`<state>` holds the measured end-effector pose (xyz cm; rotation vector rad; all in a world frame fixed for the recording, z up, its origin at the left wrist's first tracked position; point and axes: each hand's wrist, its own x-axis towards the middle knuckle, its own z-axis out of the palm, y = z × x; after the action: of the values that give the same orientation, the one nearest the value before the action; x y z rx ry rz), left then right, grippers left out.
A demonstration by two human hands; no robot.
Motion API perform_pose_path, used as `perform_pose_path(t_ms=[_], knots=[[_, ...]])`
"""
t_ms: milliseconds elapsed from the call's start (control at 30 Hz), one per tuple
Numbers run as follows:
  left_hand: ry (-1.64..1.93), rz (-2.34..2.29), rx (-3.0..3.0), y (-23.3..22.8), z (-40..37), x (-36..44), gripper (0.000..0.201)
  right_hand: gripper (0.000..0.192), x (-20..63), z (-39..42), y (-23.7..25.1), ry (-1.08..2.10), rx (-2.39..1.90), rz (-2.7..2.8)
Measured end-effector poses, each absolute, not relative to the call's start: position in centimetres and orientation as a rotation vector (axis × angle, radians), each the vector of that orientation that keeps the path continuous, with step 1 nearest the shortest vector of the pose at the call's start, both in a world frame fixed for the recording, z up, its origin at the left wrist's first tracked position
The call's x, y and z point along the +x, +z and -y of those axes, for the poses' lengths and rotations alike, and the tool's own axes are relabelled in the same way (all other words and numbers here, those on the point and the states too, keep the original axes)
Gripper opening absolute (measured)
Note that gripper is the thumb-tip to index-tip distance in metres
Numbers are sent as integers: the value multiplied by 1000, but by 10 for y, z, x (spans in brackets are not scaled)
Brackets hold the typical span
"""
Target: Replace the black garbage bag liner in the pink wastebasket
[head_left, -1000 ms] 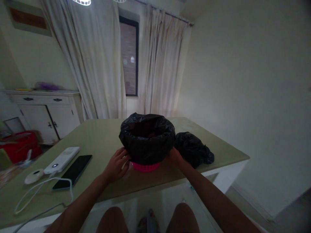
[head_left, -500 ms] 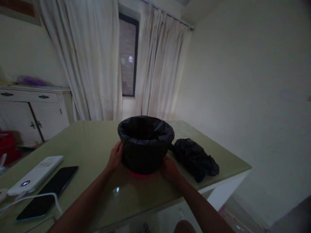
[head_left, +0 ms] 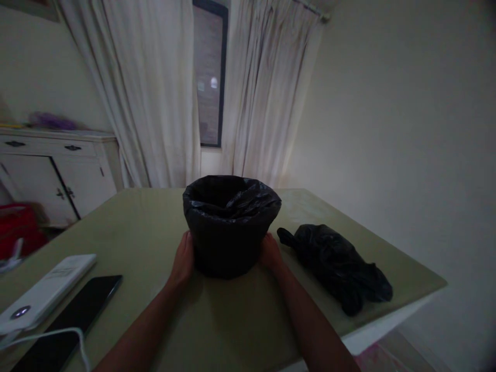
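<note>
The left hand (head_left: 183,260) and the right hand (head_left: 271,252) clasp a round, open-topped container covered in thin black plastic film (head_left: 228,248) between them, one pressed to each side; most of their fingers are hidden behind it. The container is upright on the pale green, glossy-topped bench (head_left: 143,222), at about the middle of the view and straight ahead of the person. Its wall narrows toward the base, and the film over it looks smooth and dull in front. Around the wide mouth the film is folded over the rim, with small creases that catch the light. Inside, it hangs in loose wrinkles, shinier on the right, while the left part of the hollow is too dark to read.

Just right of the right hand lies a crumpled black plastic bag (head_left: 333,263), with a twisted end pointing toward the container. Well to the left, a flat white rectangular device (head_left: 50,289) lies beside a slim black phone (head_left: 73,323), with a thin white cable (head_left: 78,331) crossing the phone.
</note>
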<state>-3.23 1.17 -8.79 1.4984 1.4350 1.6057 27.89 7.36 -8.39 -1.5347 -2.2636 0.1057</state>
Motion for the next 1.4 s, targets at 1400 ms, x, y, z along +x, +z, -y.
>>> perform_pose_path(t_ms=[1400], knots=[[1564,-1377,1492,-72,3,-21,62,34,296,-69,-88,704,-1180,1874]])
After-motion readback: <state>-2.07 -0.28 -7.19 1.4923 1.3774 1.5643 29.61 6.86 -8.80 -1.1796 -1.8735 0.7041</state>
